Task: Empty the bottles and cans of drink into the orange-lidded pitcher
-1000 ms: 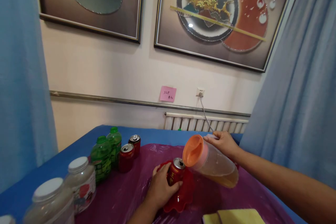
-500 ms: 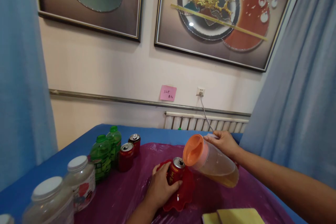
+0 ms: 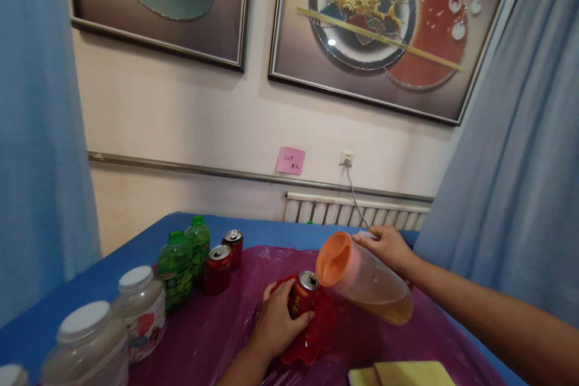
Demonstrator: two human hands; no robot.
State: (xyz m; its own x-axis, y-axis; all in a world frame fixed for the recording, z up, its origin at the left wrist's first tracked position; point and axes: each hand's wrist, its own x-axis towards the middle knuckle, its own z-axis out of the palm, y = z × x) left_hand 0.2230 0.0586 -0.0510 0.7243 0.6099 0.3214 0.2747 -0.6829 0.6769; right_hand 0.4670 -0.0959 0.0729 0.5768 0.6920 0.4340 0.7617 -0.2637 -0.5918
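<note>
My left hand (image 3: 278,322) is wrapped round a red drink can (image 3: 305,295), which stands upright with its top facing up. Under the can lies a red scalloped plate (image 3: 312,341). My right hand (image 3: 391,250) grips the handle of a clear plastic pitcher (image 3: 377,289) with an orange lid. The pitcher is tipped to the left, its spout beside the rim of the can. Yellowish-brown liquid lies along its lower side; I cannot make out a stream between spout and can.
Two more red cans (image 3: 218,268) and two green bottles (image 3: 175,271) stand at the left. Nearer are white-lidded jars (image 3: 140,307). A folded yellow cloth (image 3: 402,374) lies at the front on the purple plastic sheet (image 3: 212,338). A radiator (image 3: 362,210) and wall are behind.
Both hands, the can and the tipped pitcher keep nearly the same places. The whole view has shifted very slightly.
</note>
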